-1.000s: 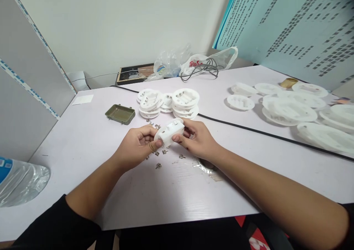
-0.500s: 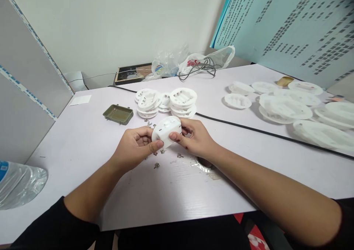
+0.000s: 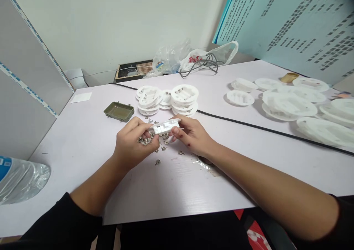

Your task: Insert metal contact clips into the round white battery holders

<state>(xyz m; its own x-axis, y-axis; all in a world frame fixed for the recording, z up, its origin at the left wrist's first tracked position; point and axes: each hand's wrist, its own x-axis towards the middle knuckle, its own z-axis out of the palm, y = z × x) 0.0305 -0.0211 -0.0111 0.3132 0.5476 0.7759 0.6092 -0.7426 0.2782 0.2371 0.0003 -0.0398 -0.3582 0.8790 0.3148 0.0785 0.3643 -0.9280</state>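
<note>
Person's left hand [image 3: 132,142] and right hand [image 3: 193,135] share white disc [image 3: 167,126], raised above table [image 3: 155,198], seen nearly edge-on. Left fingers and thumb clamped on its left end; right fingers and thumb clamped on its right end. Small metal clips [image 3: 157,162] scattered beneath and in front of hands. Just beyond: stacked discs [image 3: 184,95]; left of these, green box [image 3: 118,111], open. More discs [image 3: 290,106] at right, past black cable [image 3: 249,124]. Bottle [image 3: 24,180] near left edge.
</note>
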